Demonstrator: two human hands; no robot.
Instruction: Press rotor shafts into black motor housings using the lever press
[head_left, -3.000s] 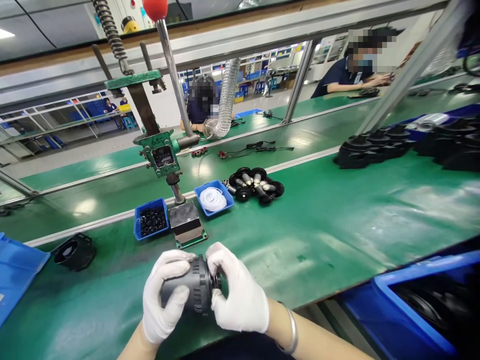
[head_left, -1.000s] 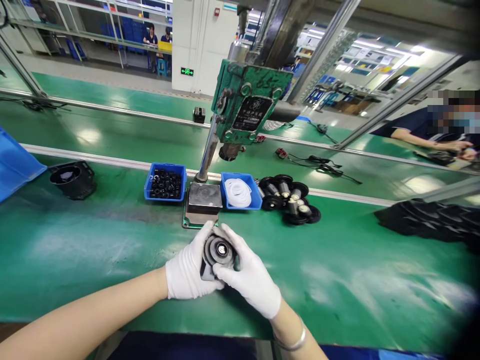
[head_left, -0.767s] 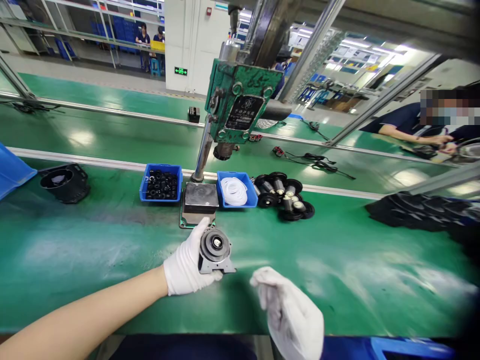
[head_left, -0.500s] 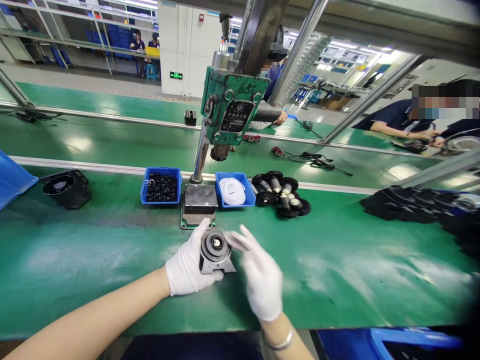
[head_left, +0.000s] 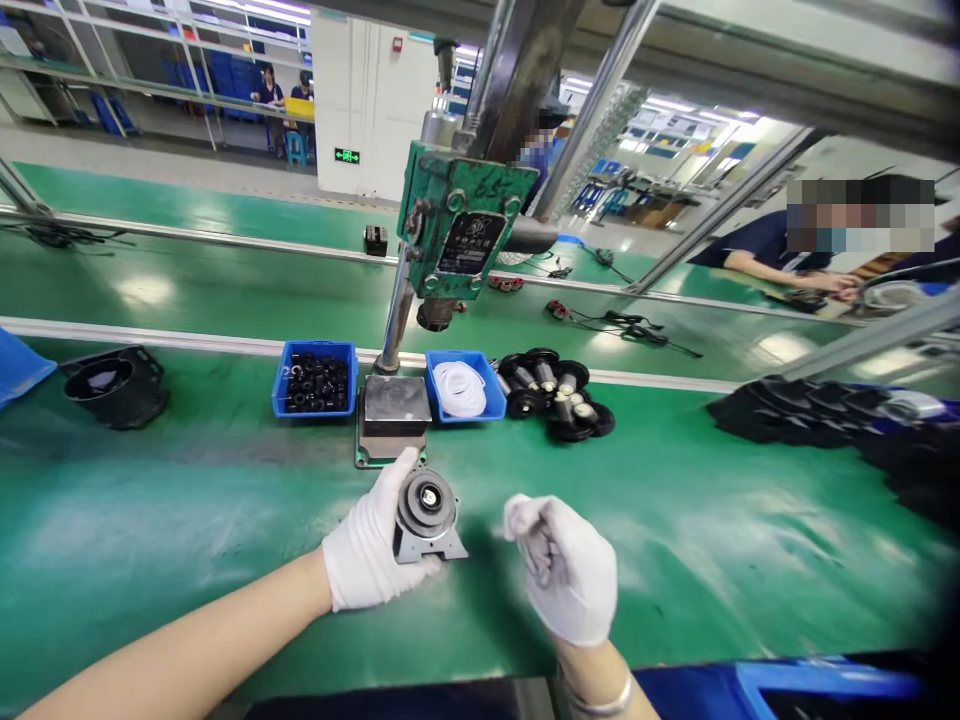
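My left hand (head_left: 367,545), in a white glove, grips a dark grey round motor housing (head_left: 426,515) that stands on the green bench, its white-centred hub facing up. My right hand (head_left: 564,565), also gloved, hovers a little to the right of the housing with its fingers curled shut; whether anything small is pinched in them cannot be told. Just beyond the housing sits the grey press base plate (head_left: 391,408) under the green hand press (head_left: 461,228).
A blue tray of black rings (head_left: 315,378) and a blue tray of white rings (head_left: 459,387) flank the press. Black rotors (head_left: 559,395) lie right of them, a black housing (head_left: 112,385) far left, stacked black parts (head_left: 832,420) far right. Other people work across the line.
My right hand has left the housing, drawn back to the right and closed its fingers. My left hand keeps holding the housing on the bench.
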